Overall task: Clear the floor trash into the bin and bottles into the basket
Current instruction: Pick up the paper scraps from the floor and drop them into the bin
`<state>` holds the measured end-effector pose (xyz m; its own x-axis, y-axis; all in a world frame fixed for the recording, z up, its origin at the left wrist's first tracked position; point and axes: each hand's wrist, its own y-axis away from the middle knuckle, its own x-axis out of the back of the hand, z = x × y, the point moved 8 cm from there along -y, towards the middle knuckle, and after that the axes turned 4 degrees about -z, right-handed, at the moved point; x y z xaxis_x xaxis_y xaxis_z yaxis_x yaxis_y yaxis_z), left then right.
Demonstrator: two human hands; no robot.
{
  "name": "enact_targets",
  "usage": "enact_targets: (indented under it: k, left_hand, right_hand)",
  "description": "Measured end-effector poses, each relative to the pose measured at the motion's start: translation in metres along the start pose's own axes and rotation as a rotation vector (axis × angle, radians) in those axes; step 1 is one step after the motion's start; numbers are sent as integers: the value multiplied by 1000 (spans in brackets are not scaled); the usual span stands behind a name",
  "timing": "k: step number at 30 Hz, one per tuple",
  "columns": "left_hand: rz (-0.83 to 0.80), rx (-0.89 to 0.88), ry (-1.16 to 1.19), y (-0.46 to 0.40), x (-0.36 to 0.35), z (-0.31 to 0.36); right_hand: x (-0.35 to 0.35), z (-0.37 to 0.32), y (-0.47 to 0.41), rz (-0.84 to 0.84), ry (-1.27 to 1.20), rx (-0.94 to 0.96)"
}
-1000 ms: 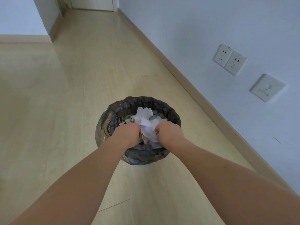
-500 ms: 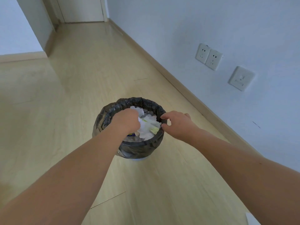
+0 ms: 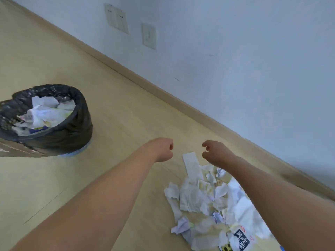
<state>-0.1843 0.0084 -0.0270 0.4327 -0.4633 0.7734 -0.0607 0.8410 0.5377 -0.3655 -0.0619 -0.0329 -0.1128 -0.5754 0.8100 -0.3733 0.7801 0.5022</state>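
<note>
pale wooden floor [image 3: 126, 113] meets a light blue-grey wall [image 3: 253, 51] along a beige skirting board [image 3: 163, 93]; wall sockets [image 3: 117, 19] sit far left.

— Over the floor [image 3: 126, 109]?
— Left hand [image 3: 161, 150] and right hand [image 3: 214, 153], fingers loosely curled, empty, above a paper trash pile [image 3: 208, 200] near the baseboard.
— And the bin [image 3: 54, 131]?
— Black-lined, off left, well apart, paper-filled.

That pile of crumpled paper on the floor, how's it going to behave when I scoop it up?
The paper pile is loose, separate crumpled scraps, so it will probably feel light and floppy, and bits may slip out of a scoop. The flat strip lies flush on the floor, so it is likely harder to lift.
</note>
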Motion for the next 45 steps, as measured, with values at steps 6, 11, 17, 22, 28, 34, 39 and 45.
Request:
enact_targets:
  k: [6,11,17,22,28,34,39,45]
  left_hand:
    - [-243,130,-22,1,-152,-8]
    - [-142,108,-60,1,-180,-19]
    - [-44,181,265,-12,-167,-46]
    - [32,237,389,-18,-148,-69]
    - [77,240,447,-15,-119,-80]
    - [77,137,321,-3,-54,-78]
    - [75,58,159,16,12,-76]
    - [121,59,124,43,71,-85]
  right_hand:
    - [-77,74,4,-91,-83,-151]
    - [-92,53,-20,39,7,-87]
    - [-108,30,-55,122,116,-145]
    - [-110,22,-73,123,117,-145]
    - [-97,18,-74,119,193,-133]
    - [-43,-10,-55,246,27,26]
    - [-4,-35,-33,135,-66,128]
    - [55,-81,8,103,219,244]
